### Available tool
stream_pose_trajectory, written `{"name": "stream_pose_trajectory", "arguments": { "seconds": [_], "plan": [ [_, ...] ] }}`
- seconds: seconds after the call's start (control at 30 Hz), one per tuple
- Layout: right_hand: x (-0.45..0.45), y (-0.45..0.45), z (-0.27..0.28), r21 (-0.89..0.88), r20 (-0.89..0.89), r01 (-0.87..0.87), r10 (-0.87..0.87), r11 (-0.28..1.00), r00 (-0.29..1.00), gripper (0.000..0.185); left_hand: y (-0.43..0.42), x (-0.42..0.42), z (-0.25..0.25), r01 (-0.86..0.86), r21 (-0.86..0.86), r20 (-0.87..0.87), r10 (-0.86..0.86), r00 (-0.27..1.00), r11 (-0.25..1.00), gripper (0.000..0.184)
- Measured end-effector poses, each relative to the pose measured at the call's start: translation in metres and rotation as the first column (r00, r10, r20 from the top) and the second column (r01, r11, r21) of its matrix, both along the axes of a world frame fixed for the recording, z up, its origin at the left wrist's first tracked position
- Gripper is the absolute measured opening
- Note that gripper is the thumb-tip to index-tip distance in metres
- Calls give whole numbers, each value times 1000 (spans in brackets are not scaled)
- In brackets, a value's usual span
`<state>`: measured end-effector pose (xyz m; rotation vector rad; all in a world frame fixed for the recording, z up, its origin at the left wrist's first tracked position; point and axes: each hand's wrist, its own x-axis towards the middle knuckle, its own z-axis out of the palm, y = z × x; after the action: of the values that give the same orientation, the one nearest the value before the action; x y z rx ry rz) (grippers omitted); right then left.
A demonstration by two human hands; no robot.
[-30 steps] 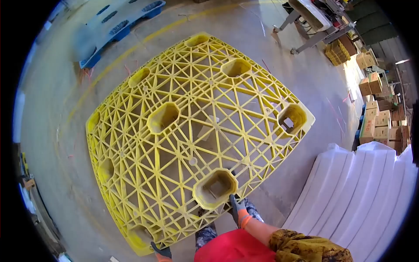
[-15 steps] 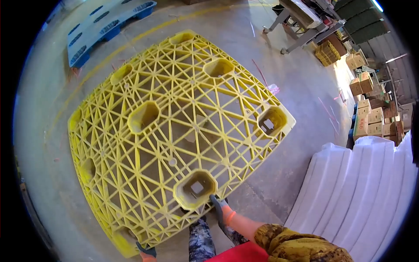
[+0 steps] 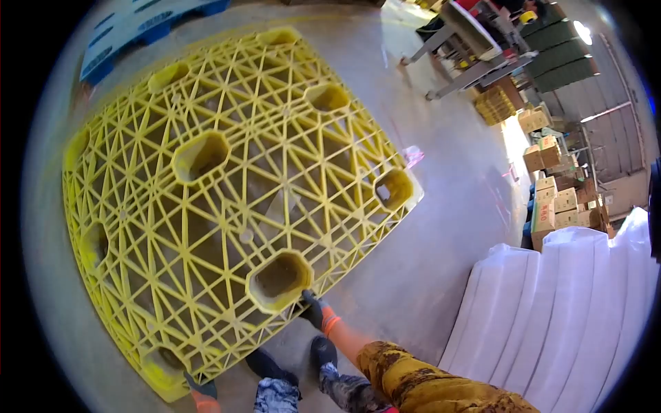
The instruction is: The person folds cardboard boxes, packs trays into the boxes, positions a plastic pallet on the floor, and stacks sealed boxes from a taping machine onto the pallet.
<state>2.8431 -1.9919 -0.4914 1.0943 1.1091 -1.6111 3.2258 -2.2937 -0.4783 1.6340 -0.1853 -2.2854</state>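
A large yellow plastic pallet (image 3: 227, 237) with a lattice face and several octagonal pockets fills the middle of the head view. Its near edge faces me, with my shoes just outside it. My right hand (image 3: 317, 311), in a dark glove with an orange cuff, grips that edge beside the nearest big pocket. Farther left, at the near corner, my left hand (image 3: 200, 391) is closed on the rim in the same kind of glove. The fingers beneath the rim are hidden on both hands.
A blue pallet (image 3: 148, 31) lies at the far left. White plastic-wrapped stacks (image 3: 530, 310) stand at the right. Behind them are cardboard boxes (image 3: 547, 206), a yellow basket (image 3: 494, 105) and a wheeled metal frame (image 3: 468, 51). Pink scraps (image 3: 413, 156) lie on the floor.
The yellow pallet and both hands have shifted left in view, with the pallet also slightly higher. My shoes now show below its near edge. Both hands still hold the rim.
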Motion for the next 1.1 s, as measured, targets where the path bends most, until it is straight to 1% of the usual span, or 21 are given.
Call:
{"name": "stream_pose_trajectory", "arguments": {
  "seconds": [0.03, 0.13, 0.23, 0.27, 0.3, 0.37, 0.43, 0.53, 0.57, 0.63, 0.7, 0.73, 0.77, 0.8, 0.83, 0.87, 0.9, 0.93, 0.97, 1.0, 1.1],
  "plan": [
    [-4, -2, 1, -8, 21, 11, -11, 1000, 1000, 38, -3, -23, 4, -209, 71, 268, 183, 946, 975, 50],
    [-16, -12, -3, -11, 23, -16, 16, 1000, 1000, 38, -8, -53, 10, -193, 82, 318, 158, 935, 978, 48],
    [-23, -13, 5, -20, 18, -61, 61, 998, 998, 40, -10, -50, 2, -171, 101, 220, 145, 965, 980, 47],
    [-23, -13, 3, -16, 9, -65, 66, 998, 998, 40, -12, -68, 12, -227, 102, 317, 184, 930, 969, 46],
    [-19, -12, -1, -17, 3, -68, 68, 998, 998, 41, -10, -61, 5, -206, 101, 264, 174, 949, 973, 46],
    [-7, 3, -7, -9, -22, -136, 135, 991, 991, 52, 5, -45, 0, -276, 136, 355, 213, 910, 951, 47],
    [-7, 4, 11, 11, 75, -159, 158, 987, 985, 53, 13, -40, 3, -238, 179, 371, 158, 915, 955, 52],
    [-3, 6, 5, 2, 75, -111, 111, 994, 991, 45, 16, -29, -6, -282, 210, 389, 185, 903, 936, 53],
    [1, 3, 6, 23, 47, -102, 101, 995, 994, 45, 19, -22, -10, -230, 214, 224, 182, 957, 949, 50],
    [0, -2, 12, 61, 2, -88, 89, 994, 996, 45, 32, -12, -22, -211, 185, 167, 180, 969, 960, 44],
    [1, 7, -2, 4, 122, -44, 43, 999, 992, 42, 48, -78, 26, -260, 247, 117, 238, 964, 933, 47],
    [2, 16, -11, -33, 117, -53, 57, 998, 992, 42, 55, -23, -26, -83, 114, 22, 81, 996, 990, 46],
    [-4, 12, -3, -66, 115, -58, 65, 996, 991, 43, 57, -47, -1, -81, 95, 129, 68, 989, 992, 43],
    [-7, 11, 0, 22, 147, -118, 113, 993, 983, 43, 52, -74, 12, -65, 90, 242, 42, 969, 994, 41],
    [6, 26, -23, -5, 74, -129, 129, 992, 989, 43, 50, -78, 8, -38, 51, 125, 31, 992, 998, 39],
    [6, 24, -19, 19, 110, -181, 178, 983, 978, 41, 42, -102, 28, -51, 120, 219, 24, 975, 992, 40],
    [-1, 28, -21, -50, 147, -188, 193, 981, 970, 41, 44, -89, 20, -53, 69, 312, 29, 950, 996, 41],
    [2, 26, -30, -150, 157, -74, 97, 986, 983, 42, 44, -87, 15, -12, 7, 355, 9, 935, 1000, 42],
    [-12, 5, -2, -76, 49, -72, 76, 994, 996, 43, 43, -86, 9, -53, 63, 439, 20, 898, 997, 44],
    [-8, 12, -14, -83, 124, -64, 74, 995, 990, 44, 42, -96, 10, -15, 96, 476, -32, 879, 995, 49],
    [-1, 13, -16, -79, 44, -55, 59, 995, 997, 53, 53, -70, -25, 78, 63, 318, -94, 943, 995, 60]
  ]
}}
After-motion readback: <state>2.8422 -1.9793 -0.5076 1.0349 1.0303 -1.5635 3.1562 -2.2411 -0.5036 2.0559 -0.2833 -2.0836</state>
